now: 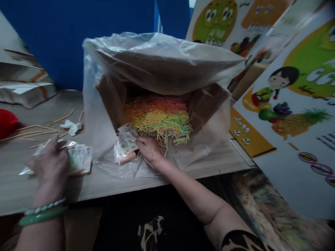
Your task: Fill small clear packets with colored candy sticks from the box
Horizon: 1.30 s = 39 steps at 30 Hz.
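Observation:
My right hand [150,148] pinches the edge of a printed plastic packet [128,140] at the front of an open box lined with clear plastic. Under that packet lies a bundle of thin orange sticks [127,158]. Inside the box is a heap of thin coloured sticks [159,116], red and orange at the back, yellow and green nearer. On the table to the left, my left hand [51,159] rests over several clear printed packets [81,158]. Motion smears its fingers, so their grip is unclear.
The plastic liner [165,47] drapes over the box's rim. Loose long sticks [36,129] and a crumpled white scrap [72,127] lie on the table [103,189]. A red bag [1,123] and stacked white cartons [21,91] stand left. Printed fruit cartons [298,120] lean at right.

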Tool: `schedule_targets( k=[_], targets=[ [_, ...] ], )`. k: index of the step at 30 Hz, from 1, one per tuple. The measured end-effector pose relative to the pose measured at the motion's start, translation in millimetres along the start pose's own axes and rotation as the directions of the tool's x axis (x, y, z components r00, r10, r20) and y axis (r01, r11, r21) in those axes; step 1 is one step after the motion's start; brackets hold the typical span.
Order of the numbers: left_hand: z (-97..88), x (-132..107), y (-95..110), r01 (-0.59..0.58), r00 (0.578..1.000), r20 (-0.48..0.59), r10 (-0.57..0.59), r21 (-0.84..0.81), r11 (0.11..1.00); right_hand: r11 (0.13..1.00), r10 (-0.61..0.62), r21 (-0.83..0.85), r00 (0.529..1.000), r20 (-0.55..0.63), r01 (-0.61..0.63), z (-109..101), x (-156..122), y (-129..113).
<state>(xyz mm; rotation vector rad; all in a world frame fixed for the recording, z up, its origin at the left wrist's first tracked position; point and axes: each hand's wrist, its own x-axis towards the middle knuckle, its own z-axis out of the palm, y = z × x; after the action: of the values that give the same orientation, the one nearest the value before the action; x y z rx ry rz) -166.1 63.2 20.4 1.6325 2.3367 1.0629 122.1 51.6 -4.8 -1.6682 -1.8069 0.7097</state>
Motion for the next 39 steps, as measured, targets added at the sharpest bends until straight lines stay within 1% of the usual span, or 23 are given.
schedule_targets(
  k=[2,3,4,5,6,7,8,9,11,12,14,15,16,18,20,21,23,26,30,33,36,38,39],
  targets=[
    [0.6,-14,14,-0.12,0.988,-0.079,0.13,0.12,0.985,0.959,0.012,0.285,1.0,-0.007,-0.01,-3,-7,10],
    [2.6,-25,24,-0.147,0.978,-0.139,0.159,0.093,0.985,0.913,0.03,0.408,0.999,-0.02,-0.019,-5,-12,14],
    [6.3,-39,37,-0.136,0.968,-0.209,0.136,0.015,0.991,0.86,0.051,0.51,0.998,-0.035,-0.026,-6,-18,17],
    [12.1,-53,50,-0.128,0.981,-0.163,0.106,-0.128,0.984,0.808,0.067,0.589,0.997,-0.044,-0.028,-7,-25,19],
    [20.0,-68,65,-0.084,0.996,-0.012,0.085,-0.342,0.936,0.767,0.068,0.642,0.997,-0.042,-0.025,-8,-32,19],
    [29.5,-83,79,0.036,0.969,0.225,0.101,-0.535,0.844,0.745,0.05,0.667,0.998,-0.029,-0.018,-10,-40,18],
    [39.9,-96,91,0.184,0.896,0.418,0.153,-0.662,0.726,0.747,0.014,0.665,1.0,-0.009,-0.005,-13,-48,17],
    [50.3,-106,102,0.331,0.819,0.54,0.194,-0.721,0.609,0.771,-0.034,0.636,0.999,0.017,0.015,-17,-55,17],
    [67.8,-120,115,0.523,0.762,0.63,0.146,-0.733,0.436,0.854,-0.119,0.516,0.991,0.063,0.069,-31,-62,20],
    [73.7,-123,117,0.555,0.758,0.64,0.121,-0.732,0.395,0.905,-0.126,0.415,0.99,0.062,0.089,-42,-61,25],
    [79.7,-127,117,0.551,0.764,0.637,0.103,-0.728,0.409,0.989,-0.046,0.142,0.999,-0.028,0.049,-68,-49,41],
    [80.4,-127,117,0.539,0.762,0.638,0.113,-0.721,0.436,0.998,0.04,-0.044,0.992,-0.116,-0.045,-82,-38,50],
    [80.1,-128,116,0.531,0.753,0.646,0.126,-0.71,0.463,0.96,0.114,-0.229,0.97,-0.215,-0.163,-95,-26,60],
    [78.1,-130,116,0.528,0.719,0.677,0.155,-0.678,0.511,0.802,0.275,-0.449,0.91,-0.309,-0.395,-115,1,77],
    [76.2,-133,119,0.5,0.699,0.69,0.188,-0.659,0.561,0.708,0.356,-0.542,0.892,-0.279,-0.452,-125,24,88],
    [75.6,-133,121,0.481,0.694,0.691,0.203,-0.655,0.583,0.693,0.392,-0.561,0.89,-0.235,-0.453,-127,34,91],
    [75.3,-134,122,0.467,0.686,0.695,0.213,-0.646,0.604,0.687,0.458,-0.568,0.877,-0.145,-0.453,-126,47,92],
    [76.7,-134,119,0.521,0.671,0.718,0.186,-0.635,0.57,0.675,0.531,-0.556,0.843,-0.089,-0.484,-123,56,92],
    [78.2,-131,110,0.582,0.649,0.744,0.161,-0.621,0.525,0.695,0.505,-0.54,0.857,-0.101,-0.474,-121,53,95],
    [76.1,-127,104,0.628,0.662,0.74,0.119,-0.634,0.452,0.718,0.47,-0.509,0.87,-0.15,-0.475,-123,47,103],
    [72.1,-122,101,0.657,0.693,0.719,0.051,-0.659,0.367,0.858,0.351,-0.3,0.903,-0.248,-0.416,-124,41,110],
    [69.6,-120,100,0.67,0.699,0.715,0.016,-0.662,0.337,0.954,0.266,-0.058,0.923,-0.279,-0.293,-121,36,110],
    [68.6,-120,99,0.672,0.7,0.714,0.008,-0.662,0.331,0.973,0.232,0.06,0.934,-0.272,-0.224,-118,32,107]
  ],
)
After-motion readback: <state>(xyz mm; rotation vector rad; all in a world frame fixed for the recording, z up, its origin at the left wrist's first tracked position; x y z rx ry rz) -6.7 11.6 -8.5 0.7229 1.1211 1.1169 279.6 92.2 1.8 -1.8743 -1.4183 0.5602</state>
